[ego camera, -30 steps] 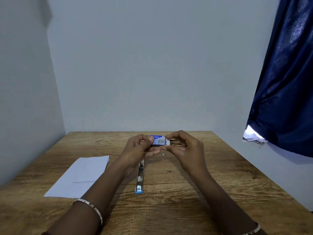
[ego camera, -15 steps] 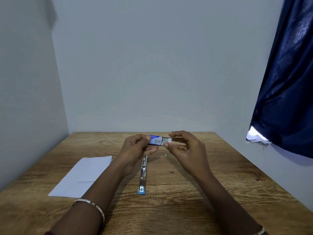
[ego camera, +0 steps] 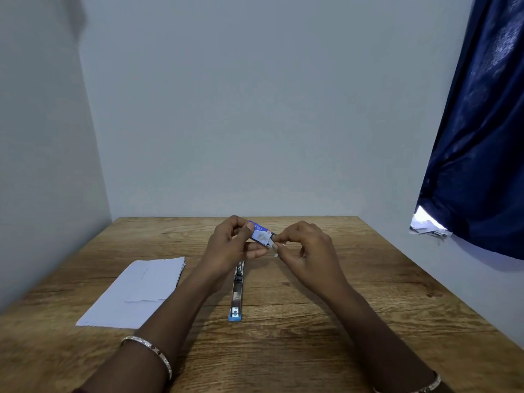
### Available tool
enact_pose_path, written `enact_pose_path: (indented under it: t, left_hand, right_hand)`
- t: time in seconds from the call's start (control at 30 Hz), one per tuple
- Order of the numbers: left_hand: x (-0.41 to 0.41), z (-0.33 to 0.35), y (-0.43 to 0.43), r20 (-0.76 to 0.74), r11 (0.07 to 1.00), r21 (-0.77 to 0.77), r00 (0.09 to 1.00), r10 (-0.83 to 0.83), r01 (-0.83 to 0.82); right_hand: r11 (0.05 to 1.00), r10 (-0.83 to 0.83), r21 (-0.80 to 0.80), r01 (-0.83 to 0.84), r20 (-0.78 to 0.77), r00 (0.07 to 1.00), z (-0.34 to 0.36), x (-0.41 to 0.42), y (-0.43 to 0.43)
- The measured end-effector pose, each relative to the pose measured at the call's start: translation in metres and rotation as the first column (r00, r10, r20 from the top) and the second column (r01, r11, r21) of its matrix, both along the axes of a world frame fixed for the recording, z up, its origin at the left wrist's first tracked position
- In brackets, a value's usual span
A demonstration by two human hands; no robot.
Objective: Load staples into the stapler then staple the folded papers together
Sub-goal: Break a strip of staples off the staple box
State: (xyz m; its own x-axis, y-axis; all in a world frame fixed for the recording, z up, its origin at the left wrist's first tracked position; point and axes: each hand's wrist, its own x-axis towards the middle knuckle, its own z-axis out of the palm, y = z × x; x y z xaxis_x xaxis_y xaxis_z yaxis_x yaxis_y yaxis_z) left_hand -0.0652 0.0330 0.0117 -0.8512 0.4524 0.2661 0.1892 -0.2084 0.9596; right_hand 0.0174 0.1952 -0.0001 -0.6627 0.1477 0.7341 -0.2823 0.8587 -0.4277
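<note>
**A:** Largest item first?

**B:** Wooden table, grain running side to side, spread beneath both hands. Set into a corner of plain grey walls. Dark blue curtain hanging well off to the right of the right-hand fingers, with some white scraps at its lower edge, too small to identify.

**A:** Paper?

**B:** Folded papers, white, lying flat on the table well to the left of the left-hand fingers and nearer the body. Not touched by either hand.

**A:** Stapler?

**B:** Stapler opened out flat in a long metal strip, blue cap at the near end. Lying on the table below and between the two sets of fingers, far end tucked under the left hand. Not gripped.

**A:** Hands?

**B:** Left hand raised above the table, thumb and fingers clamped on a small blue staple box, tilted down toward the right. Right hand just beside it, thumb and forefinger pinched together at the open lower end of the box, on a pale piece sticking out there. Cannot tell whether inner tray or staples. Remaining right fingers curled loosely.

**A:** Anything smaller?

**B:** Silver bangle on the left wrist; second bracelet on the right wrist at the bottom edge.
</note>
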Motion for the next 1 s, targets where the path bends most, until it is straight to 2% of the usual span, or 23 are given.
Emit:
enact_pose_path:
  t: [0.23, 0.47, 0.6, 0.67, 0.8, 1.0]
  left_hand:
    - [0.0059, -0.0015, 0.0041, 0.075, 0.999, 0.034, 0.997, -0.001, -0.002]
    - [0.0057, -0.0005, 0.0070, 0.134, 0.999, 0.050, 0.991, 0.013, -0.020]
    - [0.0071, -0.0002, 0.0080, 0.137, 0.998, 0.053, 0.990, 0.010, -0.017]
    - [0.0075, -0.0002, 0.0081, 0.143, 0.999, 0.052, 0.990, 0.001, -0.008]
    - [0.0075, -0.0006, 0.0075, 0.154, 0.999, 0.039, 0.988, 0.004, -0.010]
    - [0.0064, -0.0002, 0.0070, 0.111, 1.000, 0.001, 0.993, 0.026, -0.026]
  right_hand:
    - [1.000, 0.015, 0.003, -0.015, 0.039, 0.999, 0.0016, 0.0002, -0.0021]
    - [0.976, 0.054, -0.213, -0.049, 0.021, 0.998, 0.0039, 0.0019, -0.0057]
    - [0.907, 0.128, -0.410, -0.099, 0.045, 0.991, 0.0063, 0.0029, -0.0062]
    - [0.885, 0.145, -0.454, -0.103, 0.060, 0.988, 0.0079, 0.0033, -0.0062]
    - [0.898, 0.136, -0.431, -0.089, 0.081, 0.987, 0.0080, 0.0021, -0.0071]
    - [0.975, 0.035, -0.223, -0.021, 0.059, 0.998, 0.0078, 0.0021, -0.0058]
